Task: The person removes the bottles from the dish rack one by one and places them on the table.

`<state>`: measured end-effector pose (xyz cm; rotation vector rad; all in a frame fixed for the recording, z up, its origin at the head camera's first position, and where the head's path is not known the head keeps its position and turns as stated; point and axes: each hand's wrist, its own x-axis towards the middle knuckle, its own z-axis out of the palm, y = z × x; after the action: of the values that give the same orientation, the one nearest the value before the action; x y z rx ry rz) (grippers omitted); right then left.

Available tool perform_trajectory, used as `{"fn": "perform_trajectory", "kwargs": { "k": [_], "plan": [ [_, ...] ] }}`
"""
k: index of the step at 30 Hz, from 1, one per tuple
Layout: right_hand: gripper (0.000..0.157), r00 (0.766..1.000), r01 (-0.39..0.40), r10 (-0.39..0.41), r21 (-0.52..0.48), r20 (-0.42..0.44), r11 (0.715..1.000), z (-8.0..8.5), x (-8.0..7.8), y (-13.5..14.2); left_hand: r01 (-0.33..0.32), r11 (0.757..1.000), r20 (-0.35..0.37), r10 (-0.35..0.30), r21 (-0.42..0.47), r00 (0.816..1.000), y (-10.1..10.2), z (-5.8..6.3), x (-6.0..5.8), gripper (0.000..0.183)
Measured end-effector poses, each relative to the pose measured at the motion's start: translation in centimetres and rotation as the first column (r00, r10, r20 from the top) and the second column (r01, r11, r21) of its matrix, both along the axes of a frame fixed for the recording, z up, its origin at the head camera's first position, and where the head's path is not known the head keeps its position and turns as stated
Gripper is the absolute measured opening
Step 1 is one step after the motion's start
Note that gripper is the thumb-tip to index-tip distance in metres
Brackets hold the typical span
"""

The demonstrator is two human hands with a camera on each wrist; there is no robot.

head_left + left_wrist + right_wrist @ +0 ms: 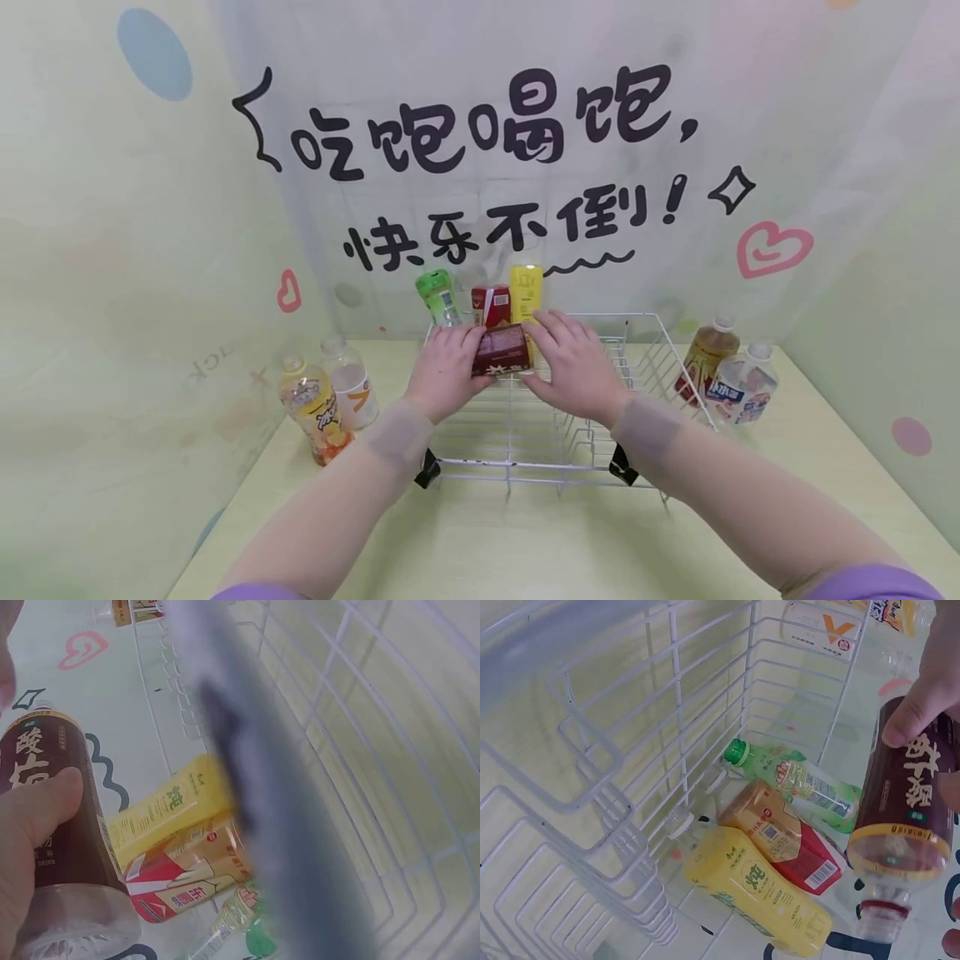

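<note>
Bottle with a dark label (501, 351), grasped by the left hand (444, 372), lies sideways above the white wire rack (525, 463), in front of the yellow bottle (527, 293), though whether the right hand (576, 365) near the neck (885, 919) grips too cannot be told

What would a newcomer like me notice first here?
Probably the big black lettering across the pale backdrop. Below it, the left hand and right hand hold a dark-labelled bottle over a white wire rack. Behind, a green bottle, red-labelled bottle and yellow bottle stand upside down in the rack.
</note>
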<state>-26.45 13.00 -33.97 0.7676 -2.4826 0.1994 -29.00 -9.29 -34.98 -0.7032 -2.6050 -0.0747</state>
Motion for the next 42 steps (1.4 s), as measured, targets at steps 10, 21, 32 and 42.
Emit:
{"fn": "perform_trajectory", "kwargs": {
  "k": [10,21,32,42],
  "plan": [
    [0.068,1.0,-0.003,0.003,-0.098,0.004,0.995,0.6,1.8,2.7,-0.077,0.959,0.139,0.04,0.272,0.99,-2.0,-0.1,0.5,0.078],
    [0.067,0.994,0.1,-0.093,-0.162,0.055,0.982,-1.7,4.4,8.6,-0.186,0.808,0.341,-0.02,0.56,0.94,-3.7,0.3,3.0,0.078],
    [0.063,0.969,0.22,-0.176,-0.292,0.171,0.931,-5.0,7.8,13.3,-0.259,0.62,0.425,-0.134,0.741,0.895,-5.5,0.1,6.8,0.083],
    [0.066,0.93,0.306,-0.212,-0.311,0.3,0.9,-7.7,9.7,15.3,-0.326,0.404,0.462,-0.306,0.855,0.832,-7.1,-0.9,11.7,0.074]
  ]
}}
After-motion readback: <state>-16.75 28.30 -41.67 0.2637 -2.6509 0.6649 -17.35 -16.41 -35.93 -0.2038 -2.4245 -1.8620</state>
